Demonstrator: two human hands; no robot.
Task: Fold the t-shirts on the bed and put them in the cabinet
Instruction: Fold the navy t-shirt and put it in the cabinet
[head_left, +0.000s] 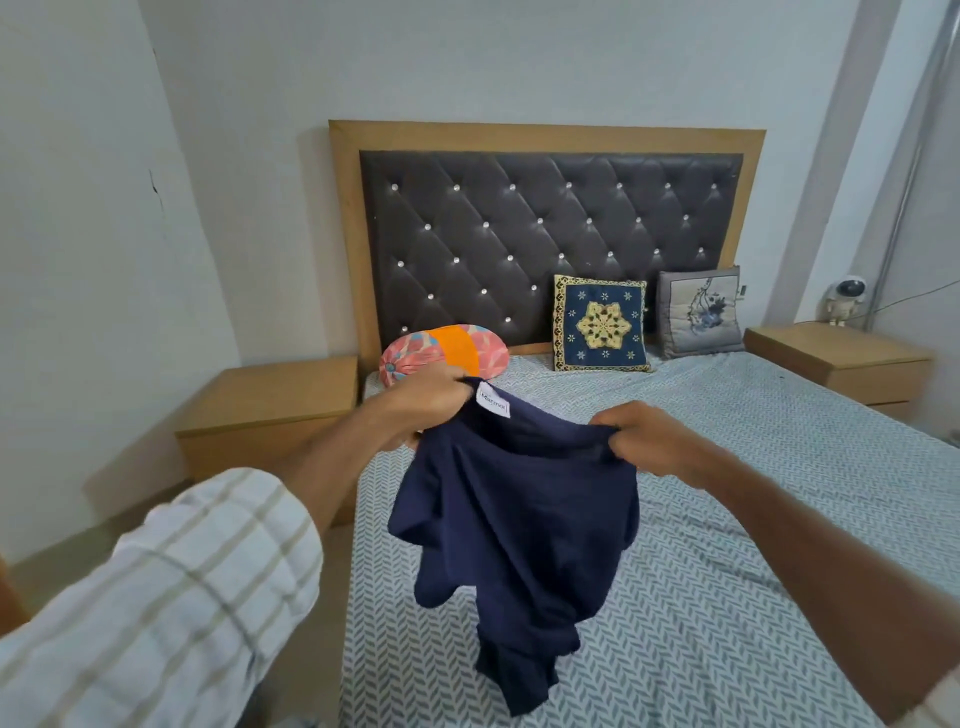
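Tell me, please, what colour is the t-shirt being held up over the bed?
The t-shirt is plain navy blue with a small white neck label, seen in the head view.

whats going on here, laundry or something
A person stands at the bed, holding a navy t-shirt up by its top edge. The left hand grips it near the collar label, the right hand grips the other side. The shirt hangs crumpled, its lower end touching the patterned sheet; it is not yet folded. A bolster and two cushions sit by the headboard. No cabinet is in view.
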